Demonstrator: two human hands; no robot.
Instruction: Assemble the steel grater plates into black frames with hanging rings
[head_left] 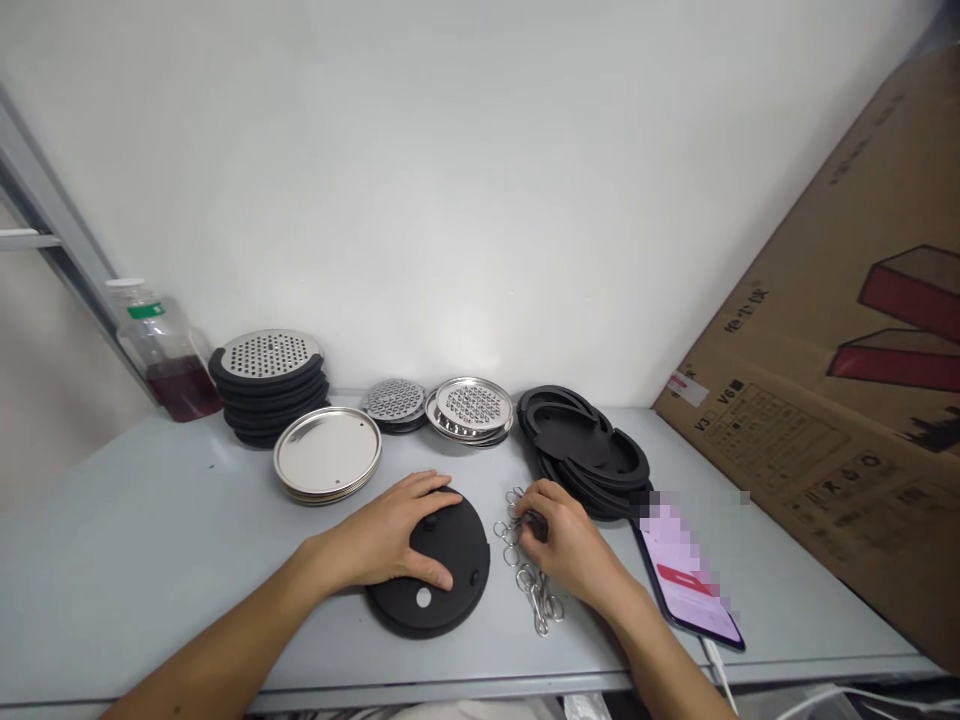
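A black round disc (465,560) with a small white dot and two knobs lies on the grey table. My left hand (409,530) rests on top of it, fingers spread and thumb stretched across the surface. Right of the disc is a loose line of small metal clips with rings (538,605). My right hand (551,525) is bent over the upper part of that line, its fingers pinched together at a clip; the fingertips are partly hidden.
Behind the hands stand silver round lids (328,450), black rings with grater plates (271,400), small grater discs (395,400), bowl-shaped graters (472,405) and black rings (592,450). A phone (686,575), cardboard box (817,400) and bottle of dark liquid (176,375) flank them.
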